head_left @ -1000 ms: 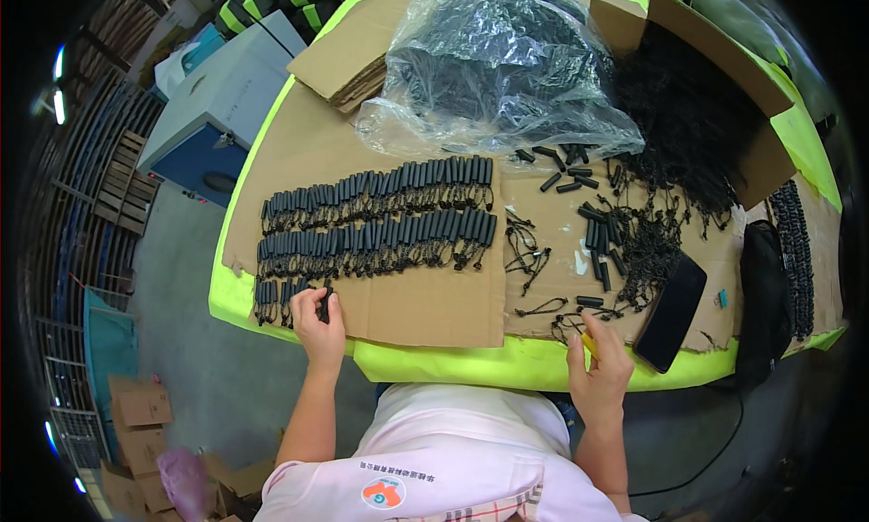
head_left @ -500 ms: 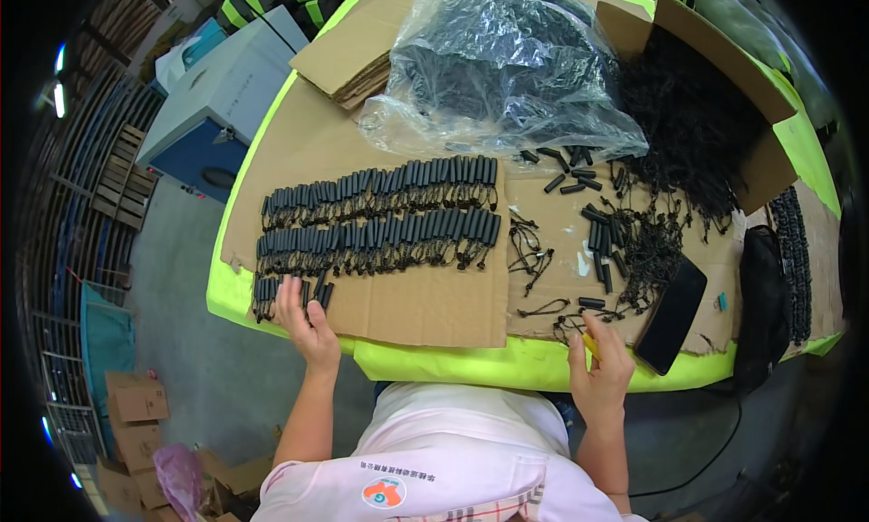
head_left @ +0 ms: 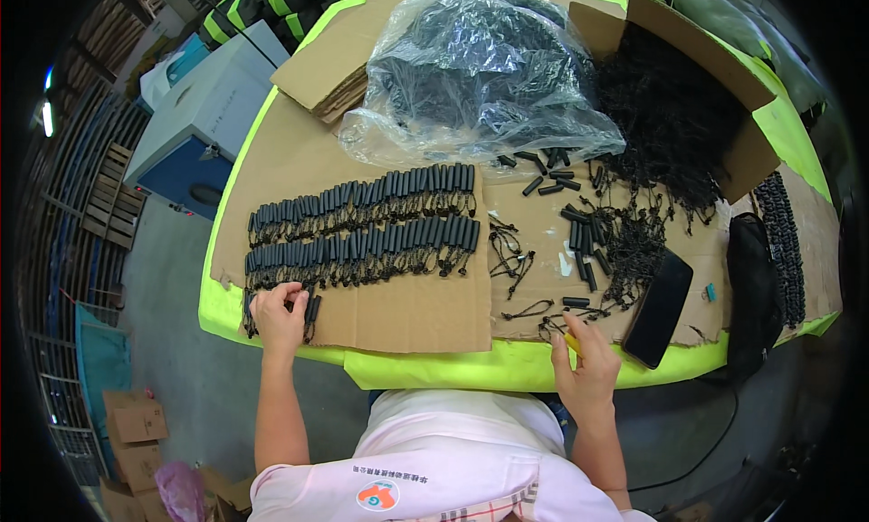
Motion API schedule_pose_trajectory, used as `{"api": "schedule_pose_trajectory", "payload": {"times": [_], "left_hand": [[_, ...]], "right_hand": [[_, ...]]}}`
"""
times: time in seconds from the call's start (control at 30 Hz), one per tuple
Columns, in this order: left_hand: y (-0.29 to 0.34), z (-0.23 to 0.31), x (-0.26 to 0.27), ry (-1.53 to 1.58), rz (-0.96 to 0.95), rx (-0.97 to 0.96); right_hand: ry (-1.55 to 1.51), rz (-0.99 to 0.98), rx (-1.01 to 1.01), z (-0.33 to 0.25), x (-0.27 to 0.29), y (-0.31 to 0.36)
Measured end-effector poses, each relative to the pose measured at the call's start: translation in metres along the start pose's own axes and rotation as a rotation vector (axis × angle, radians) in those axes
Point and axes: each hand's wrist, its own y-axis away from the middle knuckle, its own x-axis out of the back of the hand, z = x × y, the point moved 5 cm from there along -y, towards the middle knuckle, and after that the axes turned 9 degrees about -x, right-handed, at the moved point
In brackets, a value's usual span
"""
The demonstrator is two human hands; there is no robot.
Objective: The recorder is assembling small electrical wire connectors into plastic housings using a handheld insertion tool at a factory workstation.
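Note:
My left hand (head_left: 279,316) is over the short, nearest row of black tubes with cord loops (head_left: 313,312), at the left of a cardboard sheet (head_left: 398,316). Its thumb and fingertips come together; whatever is between them is hidden. Two longer rows of the same corded tubes (head_left: 362,249) lie just beyond. On the right, my right hand (head_left: 588,363) is closed around a small yellow tool (head_left: 572,344), mostly covered by the fingers. Beside its fingertips lie a loose black tube (head_left: 576,302) and knotted black cord loops (head_left: 528,311).
A black phone (head_left: 659,309) lies right of my right hand, near a black pouch (head_left: 754,296). Farther back are loose tubes (head_left: 582,232), tangled cords (head_left: 634,241), a clear plastic bag (head_left: 480,69) and an open carton (head_left: 701,42) of black cords. Bright yellow-green cloth (head_left: 434,366) edges the table.
My left hand has drawn its spread fingers together over the nearest tube row. The right hand keeps its grip on the yellow tool. The whole view has shifted slightly.

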Motion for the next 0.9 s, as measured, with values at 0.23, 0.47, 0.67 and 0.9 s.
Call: {"api": "schedule_pose_trajectory", "payload": {"times": [0.23,0.47,0.67,0.9], "left_hand": [[-0.003,0.005,0.004,0.008,-0.078,-0.054],[0.009,0.003,0.008,0.014,0.049,-0.049],[0.043,0.016,0.003,-0.041,0.225,-0.234],[0.024,0.013,-0.013,-0.15,0.051,-0.231]], "right_hand": [[-0.015,-0.006,0.004,0.001,-0.003,-0.001],[-0.025,0.013,-0.006,0.003,-0.004,0.001],[-0.021,0.011,-0.021,0.005,-0.003,0.001],[0.046,0.054,0.055,0.006,-0.007,0.001]]}}
